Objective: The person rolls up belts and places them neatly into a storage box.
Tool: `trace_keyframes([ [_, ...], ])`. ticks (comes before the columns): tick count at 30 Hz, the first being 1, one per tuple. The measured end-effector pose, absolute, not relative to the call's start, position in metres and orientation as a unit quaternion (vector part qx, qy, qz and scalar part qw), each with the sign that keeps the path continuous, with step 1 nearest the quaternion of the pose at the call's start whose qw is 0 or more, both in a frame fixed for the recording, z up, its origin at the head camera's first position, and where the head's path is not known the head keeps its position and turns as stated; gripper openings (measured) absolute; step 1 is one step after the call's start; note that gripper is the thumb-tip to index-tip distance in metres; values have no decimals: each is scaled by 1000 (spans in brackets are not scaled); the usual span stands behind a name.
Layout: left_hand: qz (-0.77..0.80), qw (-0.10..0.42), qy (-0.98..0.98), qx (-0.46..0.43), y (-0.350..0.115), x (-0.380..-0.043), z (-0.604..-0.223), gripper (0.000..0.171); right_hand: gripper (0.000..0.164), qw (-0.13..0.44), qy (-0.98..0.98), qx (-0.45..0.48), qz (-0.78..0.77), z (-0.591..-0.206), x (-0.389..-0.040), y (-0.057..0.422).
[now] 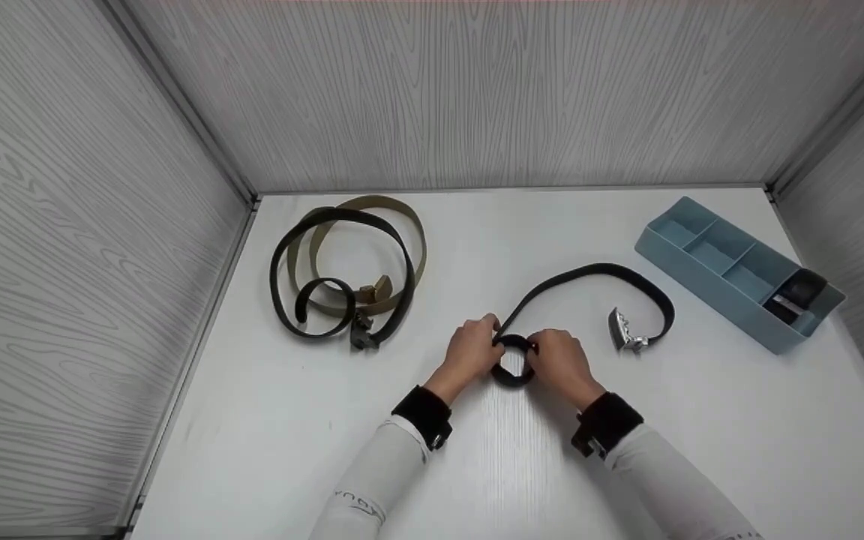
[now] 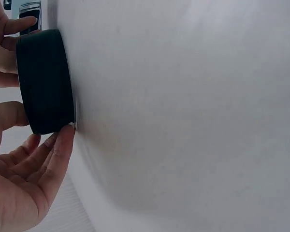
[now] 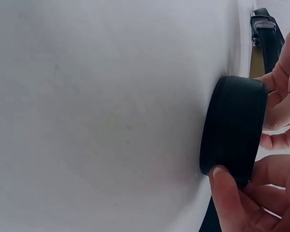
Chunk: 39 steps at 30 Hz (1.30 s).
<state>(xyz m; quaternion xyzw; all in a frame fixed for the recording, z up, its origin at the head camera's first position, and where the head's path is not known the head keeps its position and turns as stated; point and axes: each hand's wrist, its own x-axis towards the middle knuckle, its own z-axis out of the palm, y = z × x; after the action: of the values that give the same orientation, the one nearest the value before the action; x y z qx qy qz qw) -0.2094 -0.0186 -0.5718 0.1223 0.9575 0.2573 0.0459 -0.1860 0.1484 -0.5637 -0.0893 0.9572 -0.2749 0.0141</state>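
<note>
Nearest the person's body, white sleeves (image 1: 672, 480) are stretching over the counter (image 1: 267, 450), black straps (image 1: 423, 416) circling both wrists. Just ahead, the left hand (image 1: 473, 346) and right hand (image 1: 561, 364) are coming close together, each pinching its own side of one black belt (image 1: 513, 382). Its rolled part is standing on edge between them, resting on the counter; I'd say they're gripping from both sides because a loose roll would be springing wider. The unrolled length is leaving the roll beside the left hand, arching beyond both hands and curving round to a silver buckle (image 1: 627, 335), which is resting right of the right hand. That wide arc is probably leaving slack, so nothing is tugging at the fingers.

Farther out, left of the left hand, a second black belt (image 1: 274, 277) is lying in loose loops across a tan belt (image 1: 423, 240), seemingly set aside so they aren't crowding the hands. Right of the right hand, past the buckle, a blue divided tray (image 1: 709, 296) is sitting at a slant, perhaps for easy reach. Its nearer end compartment is holding a black item (image 1: 803, 289), possibly another rolled belt; I can't quite tell. Beyond both hands, a wood-grained panel (image 1: 477, 97) is closing off the counter.
</note>
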Motion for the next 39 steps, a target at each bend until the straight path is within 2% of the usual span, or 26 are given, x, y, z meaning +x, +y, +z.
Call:
trace_keyframes([
  [3,226,35,963,141,-18,-209,-570,23,13,3,960,-115,-255,-564,-188,148],
  [6,183,14,970,163,-17,-208,-570,16,14,1,960,-127,-251,-565,-189,149],
  [10,128,-19,974,185,-15,-205,-572,10,12,37,953,-103,-284,-565,-186,150],
  [14,105,-36,974,198,-14,-203,-574,12,9,64,948,-64,-304,-565,-181,150],
  [18,111,-27,971,209,-14,-203,-574,17,6,50,950,-67,-300,-565,-179,146],
  [24,128,12,968,215,-17,-207,-572,19,16,16,957,-122,-264,-567,-181,143],
  [29,113,-9,969,220,-19,-209,-572,16,9,-4,955,-158,-252,-569,-183,144],
  [34,100,-37,971,216,-18,-206,-574,16,8,37,946,-112,-301,-569,-182,145],
  [39,103,-20,975,198,-15,-205,-572,18,17,76,943,-32,-321,-566,-174,145],
])
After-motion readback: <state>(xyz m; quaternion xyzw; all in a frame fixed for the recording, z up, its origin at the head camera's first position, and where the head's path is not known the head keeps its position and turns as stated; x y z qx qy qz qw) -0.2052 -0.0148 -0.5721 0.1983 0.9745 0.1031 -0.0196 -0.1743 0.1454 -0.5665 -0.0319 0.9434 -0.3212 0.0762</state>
